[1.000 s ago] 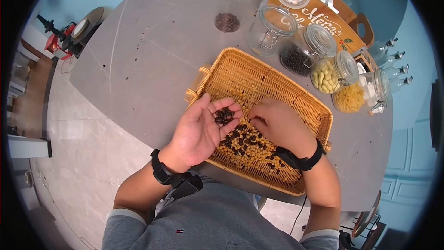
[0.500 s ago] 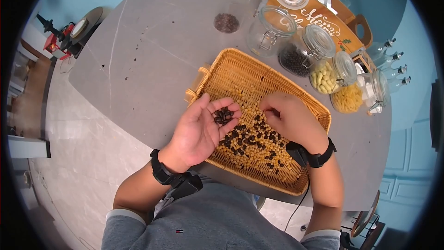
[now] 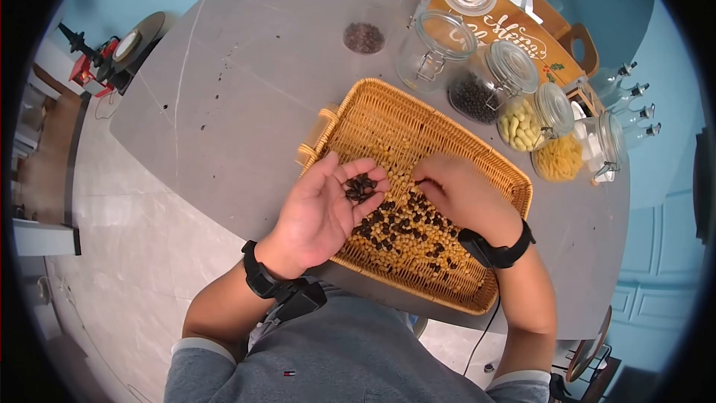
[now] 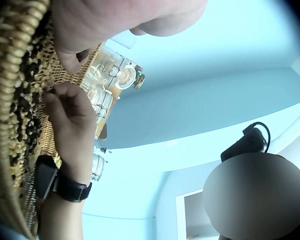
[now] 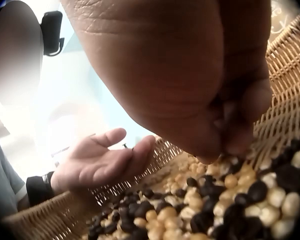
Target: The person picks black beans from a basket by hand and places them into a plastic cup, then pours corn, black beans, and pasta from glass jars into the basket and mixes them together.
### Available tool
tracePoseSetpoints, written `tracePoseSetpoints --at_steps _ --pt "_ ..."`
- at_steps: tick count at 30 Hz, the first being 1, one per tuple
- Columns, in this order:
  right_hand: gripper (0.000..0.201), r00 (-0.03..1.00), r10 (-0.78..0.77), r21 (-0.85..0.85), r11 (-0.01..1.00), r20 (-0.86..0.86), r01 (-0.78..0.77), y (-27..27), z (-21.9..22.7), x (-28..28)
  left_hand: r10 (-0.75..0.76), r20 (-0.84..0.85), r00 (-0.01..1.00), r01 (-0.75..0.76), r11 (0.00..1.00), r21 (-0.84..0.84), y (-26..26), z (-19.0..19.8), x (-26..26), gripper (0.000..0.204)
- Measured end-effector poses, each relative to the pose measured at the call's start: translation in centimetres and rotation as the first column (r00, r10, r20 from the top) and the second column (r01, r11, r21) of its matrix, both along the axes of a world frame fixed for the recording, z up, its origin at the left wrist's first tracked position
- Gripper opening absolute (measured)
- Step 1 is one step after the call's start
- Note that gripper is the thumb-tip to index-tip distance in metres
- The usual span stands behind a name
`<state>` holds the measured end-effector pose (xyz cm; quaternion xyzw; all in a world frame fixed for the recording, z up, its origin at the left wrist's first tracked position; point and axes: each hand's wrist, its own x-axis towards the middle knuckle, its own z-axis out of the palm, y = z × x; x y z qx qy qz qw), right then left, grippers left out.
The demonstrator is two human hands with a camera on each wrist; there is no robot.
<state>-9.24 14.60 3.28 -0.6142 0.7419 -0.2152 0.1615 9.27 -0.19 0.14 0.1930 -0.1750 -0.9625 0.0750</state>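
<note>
My left hand (image 3: pixel 313 205) is palm up over the near left edge of the wicker basket (image 3: pixel 403 101), several shiny dark beans (image 3: pixel 360 188) lying on its bent fingers. Inside the basket, more dark beans (image 3: pixel 395 225) are mixed with yellow kernels (image 3: pixel 388 257). Just right of the left hand, my right hand (image 3: pixel 466 194) reaches down into the basket, its thumb and fingertips pinched together over the mix. A small dark bean shows at those fingertips. From the right wrist view, the pinched fingers (image 5: pixel 237 142) are right at the top of the pile.
Beyond the basket stand an open glass jar (image 3: pixel 436 52), a jar of black beans (image 3: pixel 485 89), a jar of peanuts (image 3: pixel 529 119) and a jar of pasta (image 3: pixel 563 157). A clear cup with dark contents (image 3: pixel 364 37) is farther back. Glass bottles (image 3: pixel 634 97) stand at the right.
My right hand moved right, away from the left hand, and has since shifted slightly back left, low over the beans. The left hand stays in place with its beans.
</note>
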Motion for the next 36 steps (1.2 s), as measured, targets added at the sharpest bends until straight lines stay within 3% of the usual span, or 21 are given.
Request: tracePoseSetpoints --at_steps 2,4,5,7,8,10,11,13,26,28,31,36 --pt "0.016 0.998 -0.002 -0.046 0.999 0.062 0.005 -0.2 1.5 0.4 -0.024 0.003 1.000 0.024 1.000 0.003 0.0 -0.1 0.1 0.048" --pt "0.014 0.934 -0.081 -0.049 0.993 0.349 0.105 -1.1 3.2 1.9 -0.078 0.004 0.997 0.078 0.997 -0.003 0.0 0.1 -0.1 0.049" --pt "0.014 0.934 -0.085 -0.050 0.993 0.348 0.109 -1.4 3.5 2.2 -0.082 0.003 0.997 0.082 0.997 -0.003 0.0 0.2 -0.2 0.049" --pt "0.015 0.902 0.025 -0.116 0.993 0.432 0.027 -2.0 3.7 2.7 -0.089 0.005 0.996 0.089 0.996 0.018 0.0 0.3 -0.2 0.051" --pt "0.015 0.901 0.029 -0.116 0.993 0.432 0.024 -1.8 3.5 2.3 -0.085 0.005 0.996 0.085 0.996 0.018 0.0 0.3 -0.1 0.051" --pt "0.014 0.983 0.038 -0.057 0.998 0.182 -0.028 -1.1 2.4 0.8 -0.104 0.002 0.995 0.104 0.995 0.009 -0.1 0.2 0.0 0.051" --pt "0.014 0.982 0.040 -0.056 0.998 0.182 -0.030 -0.8 1.7 0.3 -0.101 0.002 0.995 0.101 0.995 0.010 -0.2 0.0 0.1 0.051" --pt "0.016 0.995 0.090 0.003 0.996 -0.035 -0.090 0.0 0.1 -0.2 -0.092 0.004 0.996 0.092 0.996 0.007 -0.1 -0.3 0.0 0.057" --pt "0.004 0.990 0.119 0.092 0.990 -0.079 -0.112 0.3 -0.9 0.4 -0.085 0.008 0.996 0.085 0.996 0.010 -0.1 -0.2 0.0 0.052" --pt "0.005 0.998 0.057 0.018 0.998 0.016 -0.057 0.5 -1.1 0.2 -0.077 -0.007 0.997 0.077 0.997 0.015 -0.1 -0.5 0.0 0.056" --pt "0.008 0.997 0.032 0.058 0.998 0.070 -0.036 1.2 0.7 -0.8 -0.072 -0.002 0.997 0.072 0.997 0.010 -0.1 -0.4 0.1 0.057" --pt "0.010 0.995 0.094 0.058 0.994 0.040 -0.096 1.9 0.6 -0.6 -0.084 0.003 0.996 0.084 0.996 0.008 0.0 0.0 0.0 0.055"
